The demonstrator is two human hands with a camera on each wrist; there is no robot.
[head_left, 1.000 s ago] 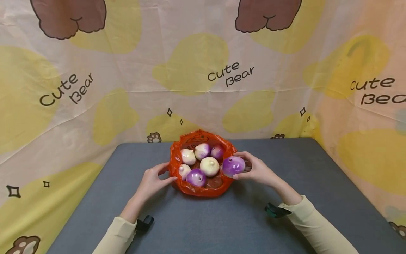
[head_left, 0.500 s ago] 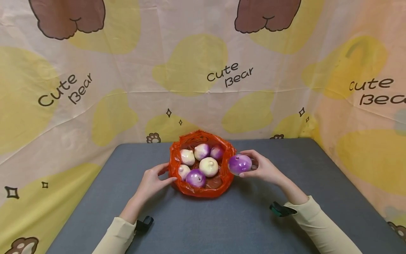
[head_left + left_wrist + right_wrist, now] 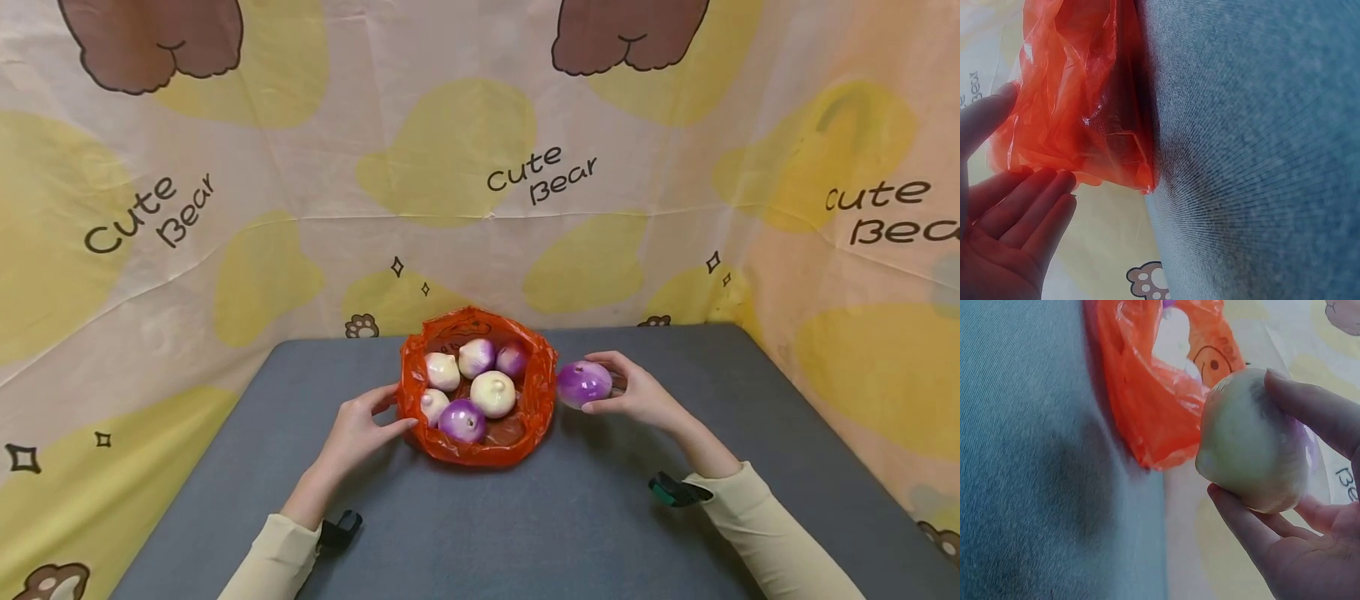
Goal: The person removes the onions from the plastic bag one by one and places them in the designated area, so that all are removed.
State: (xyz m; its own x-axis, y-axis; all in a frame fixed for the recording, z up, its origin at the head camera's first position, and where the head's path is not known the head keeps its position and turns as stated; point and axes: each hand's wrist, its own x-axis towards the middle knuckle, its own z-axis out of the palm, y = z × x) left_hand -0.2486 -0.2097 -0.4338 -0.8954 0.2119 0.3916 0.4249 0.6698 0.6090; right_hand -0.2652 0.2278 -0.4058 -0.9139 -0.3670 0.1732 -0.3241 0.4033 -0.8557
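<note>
A purple-and-white turnip (image 3: 584,384) is held between the thumb and fingers of my right hand (image 3: 637,392), just off the right side of an orange plastic bag (image 3: 480,454). In the right wrist view the turnip (image 3: 1254,440) shows its pale, nubbed end, raised off the table. My left hand (image 3: 367,423) touches the bag's left side. Its fingers look fairly straight against the plastic (image 3: 1072,125) in the left wrist view. Inside the wide-mouthed bag lie several more turnips, among them a white one (image 3: 492,394) and a purple one (image 3: 462,421).
The bag stands near the far edge of a grey cloth-covered table (image 3: 480,533). Behind it hangs a printed fabric backdrop (image 3: 450,167) with bears and lettering. Dark straps (image 3: 678,490) sit at both wrists.
My right hand has carried the turnip rightward, from over the bag's right rim to beside the bag. The left hand and the bag have stayed in place.
</note>
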